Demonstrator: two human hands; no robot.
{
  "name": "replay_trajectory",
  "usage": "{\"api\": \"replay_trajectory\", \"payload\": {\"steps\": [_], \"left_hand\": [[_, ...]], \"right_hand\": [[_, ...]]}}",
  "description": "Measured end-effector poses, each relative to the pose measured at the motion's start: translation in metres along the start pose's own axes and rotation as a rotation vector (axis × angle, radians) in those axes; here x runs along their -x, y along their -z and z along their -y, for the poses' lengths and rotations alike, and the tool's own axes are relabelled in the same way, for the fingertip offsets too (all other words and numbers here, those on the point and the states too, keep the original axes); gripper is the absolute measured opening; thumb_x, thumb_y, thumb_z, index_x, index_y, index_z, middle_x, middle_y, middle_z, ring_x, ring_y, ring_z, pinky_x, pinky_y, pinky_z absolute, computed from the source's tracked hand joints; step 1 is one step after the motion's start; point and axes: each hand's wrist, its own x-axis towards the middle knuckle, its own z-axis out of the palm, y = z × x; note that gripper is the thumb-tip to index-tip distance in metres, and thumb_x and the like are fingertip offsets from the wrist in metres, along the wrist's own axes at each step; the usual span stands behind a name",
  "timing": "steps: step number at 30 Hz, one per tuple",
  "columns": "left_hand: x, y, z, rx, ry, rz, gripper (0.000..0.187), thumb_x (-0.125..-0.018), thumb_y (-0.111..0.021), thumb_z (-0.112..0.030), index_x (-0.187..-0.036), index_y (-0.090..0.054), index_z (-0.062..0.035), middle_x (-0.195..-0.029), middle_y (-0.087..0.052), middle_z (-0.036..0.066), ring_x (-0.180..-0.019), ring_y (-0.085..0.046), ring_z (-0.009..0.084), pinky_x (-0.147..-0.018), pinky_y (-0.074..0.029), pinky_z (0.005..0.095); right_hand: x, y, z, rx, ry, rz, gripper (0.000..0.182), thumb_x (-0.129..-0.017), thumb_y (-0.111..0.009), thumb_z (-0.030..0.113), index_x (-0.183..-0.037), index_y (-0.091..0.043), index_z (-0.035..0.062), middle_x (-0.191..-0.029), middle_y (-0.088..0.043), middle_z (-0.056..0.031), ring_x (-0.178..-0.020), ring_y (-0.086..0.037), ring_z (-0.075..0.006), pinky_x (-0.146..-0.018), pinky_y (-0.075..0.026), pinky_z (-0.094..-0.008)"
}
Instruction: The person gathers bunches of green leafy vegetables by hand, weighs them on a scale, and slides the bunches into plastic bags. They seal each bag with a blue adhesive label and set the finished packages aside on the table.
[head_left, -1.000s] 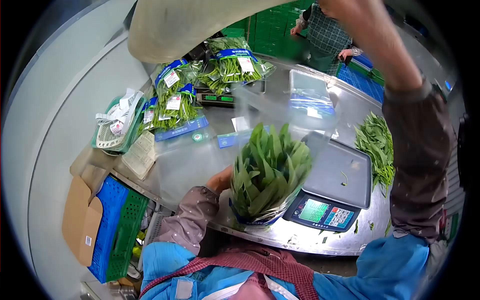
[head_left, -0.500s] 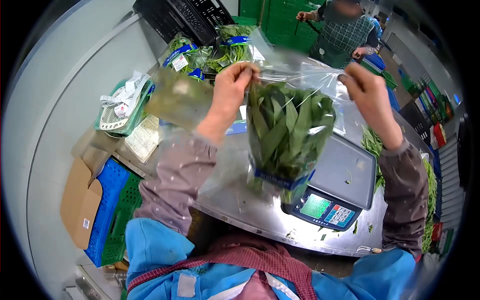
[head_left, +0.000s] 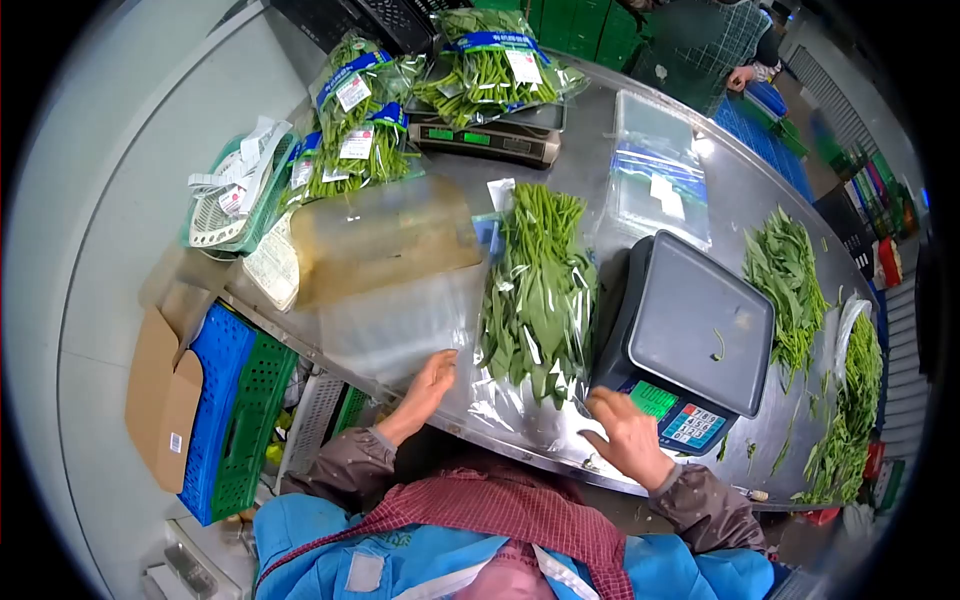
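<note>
A clear bag of leafy greens (head_left: 540,300) lies flat on the metal table, stems toward the far side and leaves toward me. My left hand (head_left: 423,397) is at the table's near edge, left of the bag, with its fingers stretched out and nothing in them. At the bag's near right corner is my right hand (head_left: 628,436), thumb and fingers apart, close to the loose plastic; whether it touches the film is unclear. To the right of the bag stands a scale (head_left: 705,325) with a small green scrap on its pan.
Filled bags (head_left: 350,150) sit at the far left, another (head_left: 495,65) on a second scale (head_left: 485,140). Flat bags (head_left: 660,185) lie at the back, loose greens (head_left: 785,285) on the right. Crates (head_left: 225,400) and a basket (head_left: 235,205) are left. A person (head_left: 705,50) stands beyond the table.
The bag of greens has gone from being held up between both hands to lying on the table, turned end for end. Both hands have let go and moved down toward me.
</note>
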Motion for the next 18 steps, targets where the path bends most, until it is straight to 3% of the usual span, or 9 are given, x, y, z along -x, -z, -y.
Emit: {"api": "replay_trajectory", "payload": {"steps": [1,2,5,6,7,9,10,13,18], "left_hand": [[0.004,-0.002,0.008,0.252,0.304,0.034,0.042,-0.085,-0.045,-0.01,-0.126,-0.034,-0.0036,-0.124,-0.036,0.014,-0.108,-0.043,0.0233,-0.089,-0.038,0.0334],[0.004,-0.005,0.012,0.261,0.311,0.116,0.054,-0.086,-0.048,-0.011,-0.131,-0.02,-0.0031,-0.122,-0.036,0.015,-0.104,-0.046,0.0204,-0.081,-0.043,0.03],[0.004,-0.027,0.009,0.131,0.388,0.153,0.057,-0.084,-0.051,-0.009,-0.13,-0.019,-0.0015,-0.119,-0.039,0.016,-0.093,-0.051,0.0193,-0.071,-0.047,0.0278],[0.005,-0.031,0.012,0.156,0.38,0.166,0.047,-0.083,-0.052,-0.006,-0.124,-0.031,0.001,-0.106,-0.05,0.014,-0.077,-0.055,0.0162,-0.062,-0.047,0.0256],[0.005,-0.029,0.013,0.157,0.386,0.163,0.047,-0.083,-0.052,-0.006,-0.124,-0.031,0.001,-0.106,-0.05,0.014,-0.077,-0.055,0.0162,-0.062,-0.047,0.0256],[0.0,-0.025,0.011,0.146,0.478,0.299,0.03,-0.083,-0.05,-0.006,-0.111,-0.045,0.0028,-0.086,-0.058,0.01,-0.066,-0.055,0.0126,-0.057,-0.046,0.023],[0.003,-0.024,0.006,0.19,0.505,0.262,0.018,-0.083,-0.049,-0.008,-0.097,-0.054,0.0037,-0.073,-0.059,0.005,-0.057,-0.054,0.0094,-0.052,-0.045,0.021],[0.014,-0.015,0.004,0.363,0.572,0.265,0.019,-0.086,-0.047,-0.01,-0.097,-0.054,0.0036,-0.081,-0.059,0.007,-0.063,-0.054,0.0102,-0.057,-0.047,0.0222],[0.017,-0.018,-0.008,0.449,0.593,0.124,0.05,-0.083,-0.055,-0.025,-0.12,-0.037,0.003,-0.094,-0.056,0.01,-0.07,-0.056,0.0143,-0.064,-0.048,0.0259]], "right_hand": [[-0.01,-0.002,0.001,-0.04,-0.026,-0.063,0.036,-0.065,-0.068,0.015,-0.097,-0.054,0.005,-0.103,-0.055,-0.0088,-0.086,-0.057,-0.0261,-0.062,-0.049,-0.0345],[-0.023,-0.005,0.0,-0.062,-0.058,-0.081,0.039,-0.065,-0.068,0.015,-0.1,-0.053,0.0051,-0.105,-0.054,-0.0099,-0.09,-0.055,-0.0272,-0.065,-0.048,-0.0348],[-0.066,-0.032,-0.009,-0.035,-0.11,-0.207,0.052,-0.067,-0.068,0.017,-0.113,-0.047,0.0067,-0.117,-0.046,-0.014,-0.107,-0.045,-0.0316,-0.082,-0.042,-0.0378],[-0.081,-0.043,-0.012,0.018,-0.129,-0.213,0.057,-0.067,-0.068,0.019,-0.118,-0.044,0.0083,-0.122,-0.042,-0.0147,-0.112,-0.04,-0.033,-0.087,-0.038,-0.0395],[-0.094,-0.054,-0.016,0.072,-0.148,-0.218,0.062,-0.067,-0.068,0.021,-0.122,-0.041,0.0099,-0.126,-0.038,-0.0154,-0.116,-0.036,-0.0345,-0.091,-0.034,-0.0411],[-0.104,-0.09,-0.037,0.159,-0.113,-0.112,0.071,-0.066,-0.07,0.026,-0.128,-0.037,0.0149,-0.132,-0.033,-0.0134,-0.118,-0.033,-0.0342,-0.093,-0.031,-0.0468],[-0.106,-0.098,-0.041,0.209,-0.116,-0.08,0.072,-0.066,-0.07,0.026,-0.128,-0.037,0.015,-0.132,-0.033,-0.0132,-0.119,-0.033,-0.0344,-0.092,-0.031,-0.0478],[-0.104,-0.102,-0.036,0.288,-0.143,-0.08,0.068,-0.065,-0.07,0.024,-0.125,-0.041,0.0128,-0.13,-0.035,-0.013,-0.118,-0.033,-0.0342,-0.09,-0.032,-0.0484],[-0.087,-0.089,0.006,0.042,-0.155,-0.269,0.041,-0.066,-0.067,0.016,-0.104,-0.054,0.0075,-0.109,-0.05,-0.0072,-0.108,-0.042,-0.0314,-0.087,-0.033,-0.0428]]}}
